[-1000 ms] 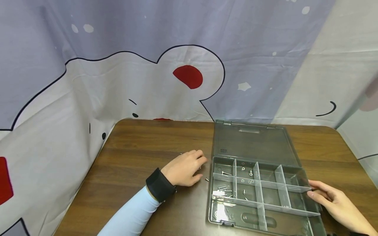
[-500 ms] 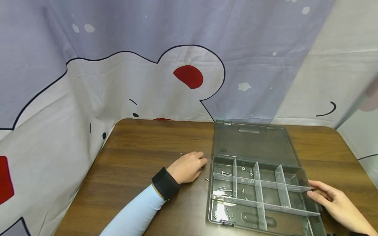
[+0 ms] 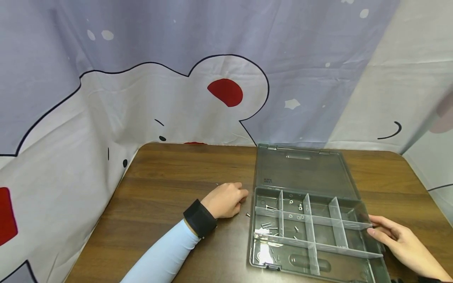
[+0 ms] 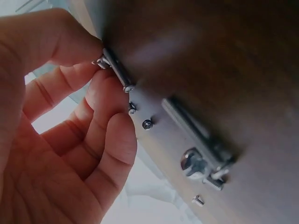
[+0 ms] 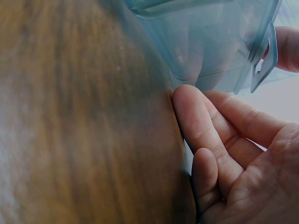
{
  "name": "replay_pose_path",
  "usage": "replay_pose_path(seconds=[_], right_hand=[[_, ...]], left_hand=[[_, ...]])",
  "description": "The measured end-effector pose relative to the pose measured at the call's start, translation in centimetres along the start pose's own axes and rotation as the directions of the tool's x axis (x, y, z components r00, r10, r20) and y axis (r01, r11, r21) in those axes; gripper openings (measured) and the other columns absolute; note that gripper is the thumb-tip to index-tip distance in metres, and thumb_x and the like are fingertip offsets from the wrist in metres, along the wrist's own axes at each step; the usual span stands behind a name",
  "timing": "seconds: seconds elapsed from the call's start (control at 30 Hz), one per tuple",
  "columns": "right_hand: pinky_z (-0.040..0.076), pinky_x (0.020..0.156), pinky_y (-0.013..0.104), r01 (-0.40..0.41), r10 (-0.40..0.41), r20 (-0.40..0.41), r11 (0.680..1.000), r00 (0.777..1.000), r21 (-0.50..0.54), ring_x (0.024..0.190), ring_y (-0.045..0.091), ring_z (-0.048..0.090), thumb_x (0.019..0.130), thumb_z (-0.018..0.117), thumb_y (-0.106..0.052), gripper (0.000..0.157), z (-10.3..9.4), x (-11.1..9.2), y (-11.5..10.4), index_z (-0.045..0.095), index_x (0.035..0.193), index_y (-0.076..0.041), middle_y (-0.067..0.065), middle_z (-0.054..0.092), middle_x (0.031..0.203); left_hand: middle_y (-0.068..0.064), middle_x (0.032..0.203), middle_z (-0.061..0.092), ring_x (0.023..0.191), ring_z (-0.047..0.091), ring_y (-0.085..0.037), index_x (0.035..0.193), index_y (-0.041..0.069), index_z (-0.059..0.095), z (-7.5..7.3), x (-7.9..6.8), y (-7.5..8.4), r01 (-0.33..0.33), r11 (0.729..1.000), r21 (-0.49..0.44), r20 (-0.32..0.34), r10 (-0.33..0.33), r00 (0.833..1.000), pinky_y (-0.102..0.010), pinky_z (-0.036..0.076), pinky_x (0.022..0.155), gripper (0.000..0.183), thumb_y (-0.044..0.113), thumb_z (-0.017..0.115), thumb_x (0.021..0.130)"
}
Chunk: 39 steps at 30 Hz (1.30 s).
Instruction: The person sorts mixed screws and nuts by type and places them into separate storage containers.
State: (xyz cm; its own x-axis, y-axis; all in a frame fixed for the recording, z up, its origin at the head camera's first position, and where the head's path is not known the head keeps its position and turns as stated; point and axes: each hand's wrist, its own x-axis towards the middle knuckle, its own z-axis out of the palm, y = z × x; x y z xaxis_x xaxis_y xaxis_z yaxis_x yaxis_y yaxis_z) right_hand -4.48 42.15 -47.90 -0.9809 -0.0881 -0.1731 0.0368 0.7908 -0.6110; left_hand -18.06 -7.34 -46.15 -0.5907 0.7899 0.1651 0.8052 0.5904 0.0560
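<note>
My left hand (image 3: 226, 200) is low over the table, left of a clear grey compartment box (image 3: 253, 236). In the left wrist view its thumb and index finger pinch a small screw (image 4: 100, 61); the fingertips partly hide it. A longer screw (image 4: 119, 70) lies right at those fingertips. More loose screws lie nearby, among them another long screw (image 4: 196, 130), a small screw (image 4: 198, 200) and one beside the box (image 3: 248, 215). My right hand (image 3: 401, 241) holds the box's right side, thumb at the rim, fingers (image 5: 191, 109) against the outer wall.
The box's lid (image 3: 304, 173) lies folded back toward the curtain (image 3: 159, 98). Thin dividers (image 3: 311, 236) split the box; its left compartments hold several screws, nuts and washers. A tiny metal piece (image 3: 217, 184) lies on the wooden table (image 3: 170, 169) behind the left hand.
My left hand has shifted slightly right and its fingers have drawn together. A small screw in one of the box's middle compartments has shifted slightly right. The right hand stays in place.
</note>
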Motion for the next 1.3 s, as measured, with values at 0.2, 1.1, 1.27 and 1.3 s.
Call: replay_pose_path(seconds=[0.2, 1.1, 1.27, 1.3], right_hand=[[0.049, 0.070, 0.013, 0.010, -0.010, -0.020, 1.000, 1.000, 0.002, 0.092, -0.019, 0.054, 0.108, 0.055, -0.024, 0.054, 0.1, 0.0, 0.0, 0.044, 0.148, 0.010, 0.035, 0.059, 0.135], [0.050, 0.069, 0.014, 0.022, -0.023, -0.039, 1.000, 0.999, -0.012, 0.090, -0.019, 0.056, 0.107, 0.057, -0.023, 0.053, 0.2, 0.1, 0.2, 0.046, 0.146, 0.010, 0.036, 0.060, 0.133], [0.051, 0.069, 0.015, 0.036, -0.036, -0.051, 0.999, 0.998, 0.001, 0.090, -0.017, 0.057, 0.106, 0.058, -0.022, 0.052, 0.3, 0.1, 0.3, 0.047, 0.146, 0.010, 0.033, 0.063, 0.128], [0.051, 0.069, 0.015, 0.032, -0.032, -0.051, 0.999, 0.998, 0.001, 0.090, -0.017, 0.058, 0.106, 0.058, -0.022, 0.053, 0.3, 0.1, 0.3, 0.047, 0.146, 0.010, 0.029, 0.065, 0.127]], left_hand=[[0.004, 0.077, 0.053, 0.064, 0.051, -0.008, 0.082, 0.016, 0.064, -0.7, -0.1, 0.0, -0.005, 1.000, -0.007, -0.047, 0.004, 0.999, -0.022, 0.043, 0.058, 0.012, 0.006, 0.070, 0.079], [0.007, 0.076, 0.046, 0.067, 0.045, -0.007, 0.089, 0.020, 0.063, -5.1, 5.8, 9.9, -0.280, 0.953, 0.111, -0.225, 0.299, 0.927, -0.018, 0.041, 0.065, 0.011, 0.011, 0.063, 0.082], [0.009, 0.077, 0.047, 0.068, 0.045, -0.007, 0.094, 0.020, 0.065, -5.1, 6.5, 11.0, -0.308, 0.940, 0.143, -0.227, 0.335, 0.915, -0.018, 0.043, 0.069, 0.015, 0.011, 0.060, 0.083], [0.009, 0.077, 0.047, 0.068, 0.046, -0.007, 0.094, 0.020, 0.065, -5.1, 6.6, 11.1, -0.310, 0.939, 0.147, -0.223, 0.337, 0.914, -0.018, 0.043, 0.069, 0.016, 0.011, 0.059, 0.083]])
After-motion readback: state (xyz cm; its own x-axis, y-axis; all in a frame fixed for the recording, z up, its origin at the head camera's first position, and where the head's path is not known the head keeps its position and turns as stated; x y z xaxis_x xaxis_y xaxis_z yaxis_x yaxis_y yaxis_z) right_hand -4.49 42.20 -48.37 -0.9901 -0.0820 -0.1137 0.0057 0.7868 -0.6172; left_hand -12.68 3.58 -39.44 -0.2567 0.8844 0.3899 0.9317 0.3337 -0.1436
